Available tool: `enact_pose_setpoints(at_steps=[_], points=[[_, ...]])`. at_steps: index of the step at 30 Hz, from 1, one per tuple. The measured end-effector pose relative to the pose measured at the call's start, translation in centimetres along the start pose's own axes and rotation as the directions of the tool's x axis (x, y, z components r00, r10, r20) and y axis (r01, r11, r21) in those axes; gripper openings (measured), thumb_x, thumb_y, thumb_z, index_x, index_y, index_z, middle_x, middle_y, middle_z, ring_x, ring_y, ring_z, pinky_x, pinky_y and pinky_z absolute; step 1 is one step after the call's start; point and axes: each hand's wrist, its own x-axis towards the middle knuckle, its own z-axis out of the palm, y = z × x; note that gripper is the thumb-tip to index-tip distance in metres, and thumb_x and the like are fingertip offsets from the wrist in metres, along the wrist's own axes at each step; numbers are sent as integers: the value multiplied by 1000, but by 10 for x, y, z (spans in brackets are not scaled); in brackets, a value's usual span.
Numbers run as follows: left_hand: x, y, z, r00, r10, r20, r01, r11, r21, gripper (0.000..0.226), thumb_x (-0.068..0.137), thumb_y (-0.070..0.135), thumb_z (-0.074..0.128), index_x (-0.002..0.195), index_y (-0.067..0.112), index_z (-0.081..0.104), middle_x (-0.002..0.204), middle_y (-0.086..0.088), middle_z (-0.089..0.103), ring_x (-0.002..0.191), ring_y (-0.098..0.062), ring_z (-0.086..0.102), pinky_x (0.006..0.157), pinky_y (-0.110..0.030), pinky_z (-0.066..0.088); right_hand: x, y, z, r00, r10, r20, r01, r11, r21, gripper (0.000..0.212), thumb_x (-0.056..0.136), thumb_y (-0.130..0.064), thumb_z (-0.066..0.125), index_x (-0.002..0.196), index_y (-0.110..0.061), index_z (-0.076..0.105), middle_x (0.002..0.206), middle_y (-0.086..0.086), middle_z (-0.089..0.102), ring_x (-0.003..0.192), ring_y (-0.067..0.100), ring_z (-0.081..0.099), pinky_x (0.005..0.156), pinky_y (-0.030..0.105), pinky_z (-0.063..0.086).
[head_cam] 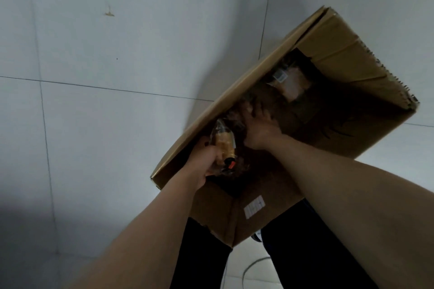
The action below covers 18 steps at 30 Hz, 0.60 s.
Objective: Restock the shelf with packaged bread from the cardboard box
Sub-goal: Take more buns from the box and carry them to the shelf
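Note:
An open cardboard box (347, 58) stands on the floor in front of me, its flaps up. Inside it, in deep shadow, lie several clear-wrapped bread packages (293, 82). My left hand (202, 164) is at the box's near left corner, closed around one bread packet (224, 143) with golden-brown bread and a small red label. Further inside the box, my right hand (258, 129) rests palm down with fingers spread on the dark packages; whether it grips one I cannot tell. No shelf is in view.
Pale grey floor tiles (94, 101) with dark grout lines surround the box. My dark trouser legs (305, 253) show below the box. A thin cable (253, 263) lies on the floor between them.

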Motion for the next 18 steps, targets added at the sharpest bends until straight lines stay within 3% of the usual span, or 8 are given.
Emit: enact_pose_setpoints(at_steps=[3, 5, 8, 10, 11, 13, 15, 18], points=[[3, -4, -5, 1000, -27, 13, 28, 999, -41, 68, 80, -9, 43, 141, 22, 42, 125, -14, 57, 105, -33, 60, 85, -48, 57, 5, -2, -3, 991, 32, -128, -33, 999, -7, 99, 81, -30, 71, 154, -21, 4, 156, 23, 14, 142, 38, 21, 108, 48, 33], [1, -5, -6, 999, -27, 40, 29, 998, -55, 69, 79, -8, 42, 141, 23, 41, 127, -15, 56, 107, -34, 60, 85, -50, 57, 3, -2, -9, 982, 48, -184, -22, 990, 138, 92, 79, -25, 72, 151, -20, 14, 144, 23, 34, 132, 40, 34, 100, 43, 42], [-13, -1, -4, 996, -23, 87, 30, 996, -86, 65, 78, -7, 41, 137, 22, 44, 126, -15, 57, 111, -35, 60, 88, -54, 55, -16, 4, -24, 981, 140, -137, -78, 919, 387, 91, 76, -42, 72, 150, -28, 21, 140, 21, 39, 127, 41, 41, 100, 39, 42], [-32, 3, -3, 990, -17, 139, 38, 988, -153, 63, 79, -8, 39, 135, 20, 46, 127, -15, 58, 112, -35, 60, 89, -54, 54, -36, 15, -33, 972, 229, -57, -147, 778, 610, 85, 79, -45, 68, 150, -34, 23, 147, 17, 31, 130, 41, 39, 106, 39, 39], [-45, 6, -3, 986, -8, 168, 40, 981, -188, 61, 80, -8, 38, 134, 18, 47, 127, -15, 58, 113, -35, 59, 89, -53, 54, -48, 21, -37, 969, 248, -1, -168, 661, 731, 82, 80, -43, 66, 150, -36, 23, 149, 15, 28, 131, 40, 39, 107, 40, 39], [-71, 12, -4, 975, 21, 221, 33, 971, -235, 57, 81, -5, 36, 133, 14, 48, 125, -17, 59, 114, -36, 58, 85, -50, 55, -77, 29, -47, 967, 235, 104, -196, 413, 889, 79, 79, -42, 63, 149, -37, 26, 142, 9, 41, 120, 34, 51, 93, 39, 49], [-99, 16, -8, 966, 44, 254, 25, 965, -263, 54, 81, 0, 35, 133, 10, 49, 117, -17, 61, 104, -34, 59, 73, -42, 54, -109, 32, -61, 964, 215, 159, -214, 267, 939, 60, 83, -36, 57, 140, -29, 38, 121, 8, 56, 96, 26, 60, 67, 30, 47], [-142, 27, -16, 965, 71, 253, 22, 938, -345, 42, 81, 2, 34, 119, 6, 54, 97, -17, 64, 86, -31, 59, 71, -39, 50, -156, 33, -88, 958, 133, 254, -268, 100, 958, 35, 90, -32, 41, 118, -14, 54, 106, 12, 60, 85, 22, 56, 70, 31, 43]])
